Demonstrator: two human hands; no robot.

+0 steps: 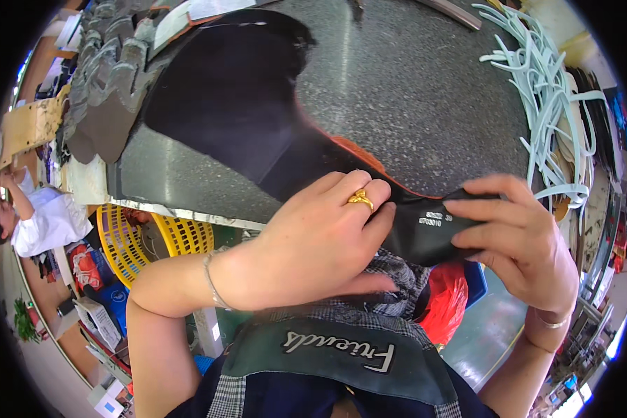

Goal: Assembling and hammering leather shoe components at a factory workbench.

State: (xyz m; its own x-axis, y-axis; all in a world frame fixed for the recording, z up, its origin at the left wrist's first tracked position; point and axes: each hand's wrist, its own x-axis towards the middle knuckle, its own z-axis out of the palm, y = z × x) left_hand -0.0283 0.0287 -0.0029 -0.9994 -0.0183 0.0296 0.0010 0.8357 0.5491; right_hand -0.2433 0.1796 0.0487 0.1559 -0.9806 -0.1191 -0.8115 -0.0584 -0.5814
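A large black leather boot upper piece (230,90) stretches from the far left of the worktable to its near edge, its narrow end bent over toward me. Orange edging runs along its inner curve. My left hand (313,237), with a gold ring and a thin bracelet, is closed on the piece's near edge, fingers curled on top. My right hand (515,237) grips the narrow end at the right, where small white print shows. That hand is slightly blurred.
The speckled dark table (411,90) lies under the piece. Grey cut pieces (104,125) are piled at the far left, and pale blue strips (543,104) at the right. A yellow basket (181,237) stands below the left edge. A person in white (49,219) is farther left.
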